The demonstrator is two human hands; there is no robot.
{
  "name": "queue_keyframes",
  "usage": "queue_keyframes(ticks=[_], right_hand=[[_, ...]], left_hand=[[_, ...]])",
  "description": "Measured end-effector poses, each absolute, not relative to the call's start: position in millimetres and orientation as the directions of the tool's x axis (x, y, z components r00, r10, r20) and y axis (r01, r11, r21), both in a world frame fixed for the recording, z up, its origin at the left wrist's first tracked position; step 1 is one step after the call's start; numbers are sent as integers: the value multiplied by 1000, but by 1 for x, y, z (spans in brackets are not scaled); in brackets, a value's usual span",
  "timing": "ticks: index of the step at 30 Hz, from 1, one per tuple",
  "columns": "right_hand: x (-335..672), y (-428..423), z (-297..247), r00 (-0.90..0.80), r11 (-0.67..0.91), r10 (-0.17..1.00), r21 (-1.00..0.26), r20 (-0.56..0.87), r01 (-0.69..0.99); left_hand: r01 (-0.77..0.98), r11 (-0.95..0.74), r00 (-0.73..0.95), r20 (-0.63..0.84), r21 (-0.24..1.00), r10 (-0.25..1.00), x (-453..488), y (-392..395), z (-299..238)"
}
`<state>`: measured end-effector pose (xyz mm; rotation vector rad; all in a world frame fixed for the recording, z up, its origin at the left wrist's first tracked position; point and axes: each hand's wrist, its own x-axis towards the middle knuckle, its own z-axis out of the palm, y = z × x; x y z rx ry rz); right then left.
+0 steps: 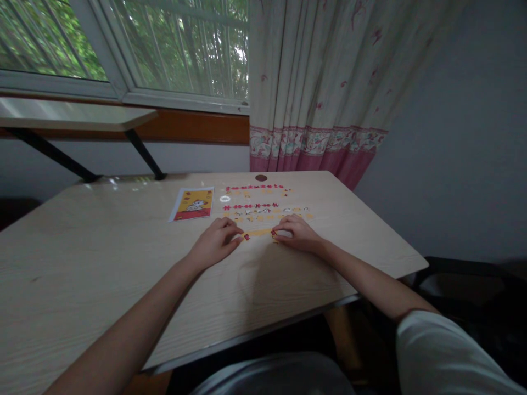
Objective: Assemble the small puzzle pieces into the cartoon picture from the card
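A short strip of joined yellow jigsaw pieces (260, 232) lies on the table between my two hands. My left hand (216, 241) is closed in a pinch at the strip's left end, thumb and forefinger on a red-and-yellow puzzle piece (246, 237). At the right end, my right hand (300, 235) pinches another red-and-yellow puzzle piece (274, 233). A bit of yellow shows just below the right fingertips, too small to make out. Beyond my hands, loose puzzle pieces (249, 207) are laid out in rows, red ones, white-and-black ones and yellow ones.
Left of the rows lies a reference picture (192, 204) of a white animal on yellow and red. A round dark cable-hole cover (261, 178) sits at the table's back edge. A raised shelf (78, 116) stands at the back left; a curtain (317, 109) hangs behind the table (102, 263).
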<state>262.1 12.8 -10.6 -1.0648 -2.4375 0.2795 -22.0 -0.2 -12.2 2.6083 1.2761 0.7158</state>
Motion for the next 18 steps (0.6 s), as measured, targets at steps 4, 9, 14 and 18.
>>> queue_keyframes(ticks=[4, 9, 14, 18], right_hand=[[262, 14, -9, -602, 682, 731, -354, 320, 640], [263, 15, -8, -612, 686, 727, -356, 312, 634], [264, 19, -12, -584, 675, 737, -344, 340, 652], [264, 20, -15, -584, 673, 739, -341, 335, 656]], left_hand=[[712, -619, 515, 354, 331, 781, -21, 0, -11], [714, -624, 522, 354, 316, 776, -20, -1, -10], [720, -618, 507, 368, 316, 779, -21, -1, -8], [711, -620, 508, 369, 331, 779, -21, 0, -9]])
